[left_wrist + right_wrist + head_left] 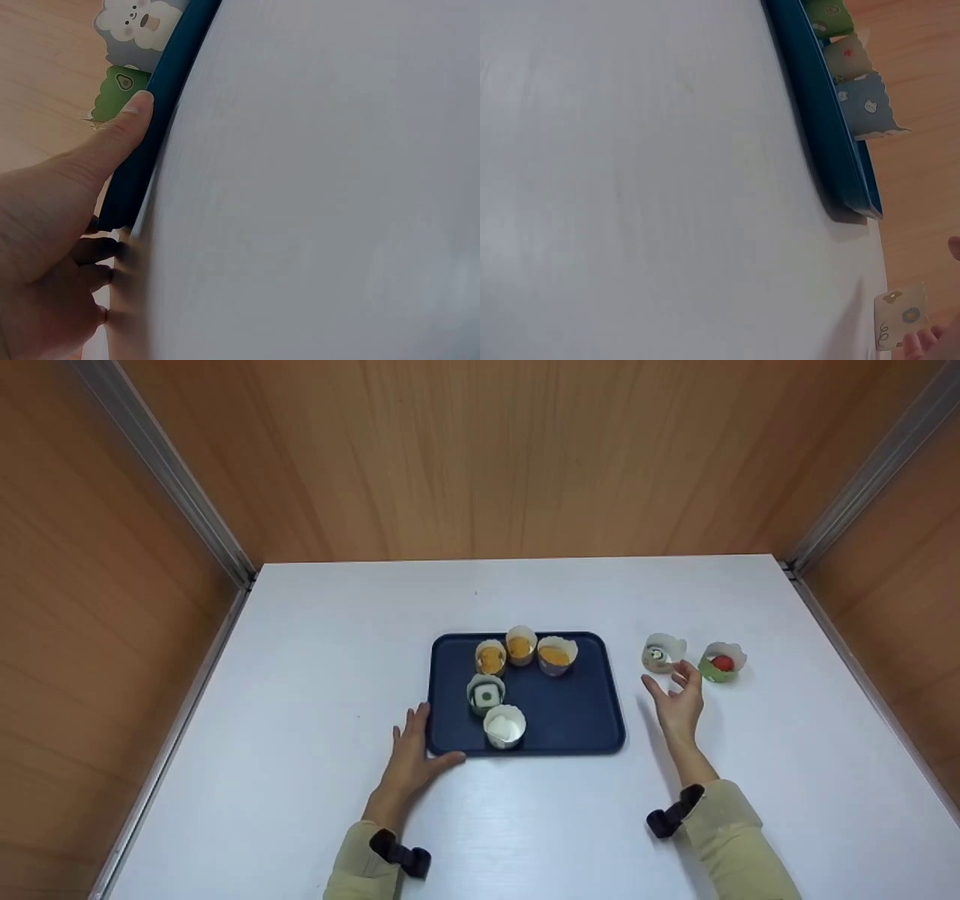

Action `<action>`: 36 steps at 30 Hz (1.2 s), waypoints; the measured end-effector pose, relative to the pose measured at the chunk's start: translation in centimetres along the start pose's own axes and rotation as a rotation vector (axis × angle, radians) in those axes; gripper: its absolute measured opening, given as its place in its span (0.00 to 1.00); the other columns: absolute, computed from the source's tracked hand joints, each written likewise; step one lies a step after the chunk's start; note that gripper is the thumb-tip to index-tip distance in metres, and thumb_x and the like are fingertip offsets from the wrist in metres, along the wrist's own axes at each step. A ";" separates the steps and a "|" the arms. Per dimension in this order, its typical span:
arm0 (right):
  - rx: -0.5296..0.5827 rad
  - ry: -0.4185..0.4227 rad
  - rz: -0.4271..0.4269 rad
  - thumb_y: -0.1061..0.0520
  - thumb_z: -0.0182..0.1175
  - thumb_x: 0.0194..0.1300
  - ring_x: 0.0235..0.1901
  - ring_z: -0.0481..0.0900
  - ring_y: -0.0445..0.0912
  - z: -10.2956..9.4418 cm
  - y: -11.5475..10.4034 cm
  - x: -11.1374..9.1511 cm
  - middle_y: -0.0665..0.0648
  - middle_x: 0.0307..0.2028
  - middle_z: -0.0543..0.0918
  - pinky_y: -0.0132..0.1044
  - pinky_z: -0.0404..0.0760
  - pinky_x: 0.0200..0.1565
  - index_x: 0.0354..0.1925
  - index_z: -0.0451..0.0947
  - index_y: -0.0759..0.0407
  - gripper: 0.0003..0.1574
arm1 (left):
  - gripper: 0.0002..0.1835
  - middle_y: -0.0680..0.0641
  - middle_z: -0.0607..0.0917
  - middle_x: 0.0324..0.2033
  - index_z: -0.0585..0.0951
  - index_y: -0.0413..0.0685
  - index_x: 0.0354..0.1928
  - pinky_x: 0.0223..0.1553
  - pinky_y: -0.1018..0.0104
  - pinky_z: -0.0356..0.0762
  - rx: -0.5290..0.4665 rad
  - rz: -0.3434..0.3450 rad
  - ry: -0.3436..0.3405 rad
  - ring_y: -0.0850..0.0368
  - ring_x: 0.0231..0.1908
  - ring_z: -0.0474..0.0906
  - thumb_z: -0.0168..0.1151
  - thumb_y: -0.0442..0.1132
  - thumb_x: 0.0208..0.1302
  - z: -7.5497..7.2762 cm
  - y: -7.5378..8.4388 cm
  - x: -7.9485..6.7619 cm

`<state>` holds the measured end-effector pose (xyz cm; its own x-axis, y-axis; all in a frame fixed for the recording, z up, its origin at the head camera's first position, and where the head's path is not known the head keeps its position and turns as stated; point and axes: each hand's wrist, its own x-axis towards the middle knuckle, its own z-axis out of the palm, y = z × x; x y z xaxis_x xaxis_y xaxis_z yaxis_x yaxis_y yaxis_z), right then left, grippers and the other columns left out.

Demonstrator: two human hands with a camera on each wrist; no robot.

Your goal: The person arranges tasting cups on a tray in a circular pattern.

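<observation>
My left hand [409, 761] lies at the front left corner of a dark blue tray [574, 712]. Its thumb touches the front rim and its straight fingers run along the left side. On the tray stand several scalloped paper cups, including a white-filled one [505, 741] and a green one [478, 708] holding a white square piece. My right hand [681, 709] hovers at the near side of a cream paper cup [676, 647], thumb and fingers spread apart, holding nothing. Inside that cup is a small white-and-dark piece.
Just right of the cream cup stands a green paper cup [720, 676] with a red ball [722, 663] in it. Three cups with orange contents, one of them a lilac cup [553, 668], line the tray's back. Wooden panels [480, 457] enclose the white table [300, 675].
</observation>
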<state>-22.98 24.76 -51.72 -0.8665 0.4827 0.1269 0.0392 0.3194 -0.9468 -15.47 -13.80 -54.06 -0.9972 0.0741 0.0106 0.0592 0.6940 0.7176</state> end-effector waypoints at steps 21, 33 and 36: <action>-0.014 0.028 0.036 0.62 0.65 0.49 0.59 0.57 0.58 0.6 0.9 3.2 0.69 0.59 0.60 0.42 0.58 0.61 0.61 0.51 0.72 0.47 | 0.55 0.33 0.55 0.63 0.52 0.34 0.65 0.63 0.49 0.33 -0.004 0.015 0.012 0.40 0.64 0.42 0.69 0.55 0.41 0.1 -0.3 0.0; 0.015 -0.007 0.045 0.64 0.65 0.49 0.61 0.55 0.57 1.1 1.3 4.2 0.69 0.61 0.58 0.42 0.56 0.62 0.64 0.48 0.70 0.50 | 0.55 0.34 0.55 0.63 0.52 0.36 0.65 0.64 0.50 0.31 -0.005 0.007 0.011 0.42 0.65 0.42 0.69 0.55 0.41 0.2 -0.3 0.1; 0.048 -0.010 0.045 0.65 0.66 0.48 0.61 0.56 0.57 1.3 1.5 4.4 0.69 0.61 0.58 0.42 0.58 0.61 0.64 0.48 0.70 0.51 | 0.55 0.34 0.55 0.63 0.51 0.35 0.65 0.64 0.50 0.31 -0.008 0.012 0.013 0.41 0.65 0.42 0.69 0.56 0.41 0.1 -0.3 0.1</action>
<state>-27.35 26.29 -52.96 -0.8694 0.4875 0.0811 0.0544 0.2575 -0.9647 -15.53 -13.92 -54.38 -0.9969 0.0732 0.0280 0.0708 0.6873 0.7229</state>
